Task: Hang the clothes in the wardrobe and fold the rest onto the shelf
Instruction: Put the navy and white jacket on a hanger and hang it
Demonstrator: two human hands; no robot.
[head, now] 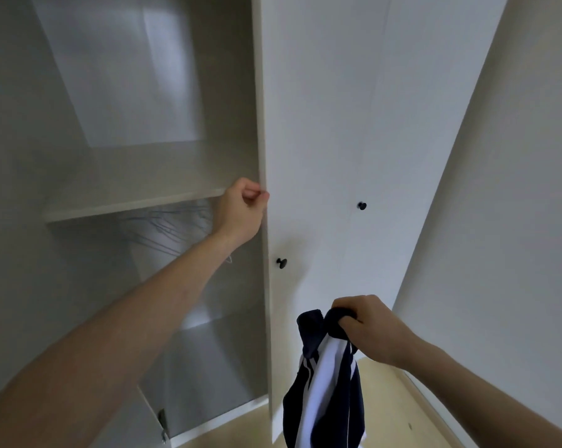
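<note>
Head view: one hand at the wardrobe door's edge, the other gripping a striped garment.

Left fingers (252, 197) curl tight against the edge of the white door (318, 130), the left hand (240, 208) raised level with the shelf (137, 192); whether they pinch the edge I cannot tell. Right fingers (354, 310) bunch the top of a navy-and-white striped garment (325, 392), which hangs from the right hand (367, 328) in front of the door, below two black knobs (281, 262). Wire hangers (176, 227) show blurred under the shelf.
</note>
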